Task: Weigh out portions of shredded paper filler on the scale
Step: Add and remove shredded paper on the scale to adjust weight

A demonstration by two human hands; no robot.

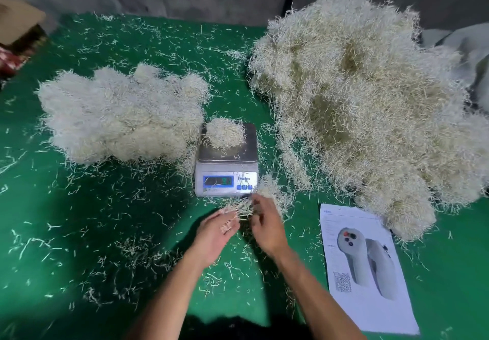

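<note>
1. Shredded paper filler, small tuft (242, 207): I am holding it between both hands just in front of the scale, low over the green table (105, 233).
2. My left hand (215, 235) is lying palm up with fingers loosely spread, strands resting on the fingertips. My right hand (266, 224) is pinching strands of the same tuft from the right side.
3. A printed sheet (367, 268) showing a grey device and a QR code is lying flat to the right of my right forearm.
4. The scale (226, 170) is standing just beyond my hands, its blue display facing me; the reading is too blurred to tell.
5. A rounded portion of filler (224, 133) is sitting on the steel platter, toward its back left.
6. A medium heap (121, 117) is lying left of the scale, touching its left edge.
7. The big heap (370, 106) is filling the right side of the table.
8. Loose strands are lying scattered across the whole green surface.
9. A cardboard box (18, 19) is standing at the far left corner.
</note>
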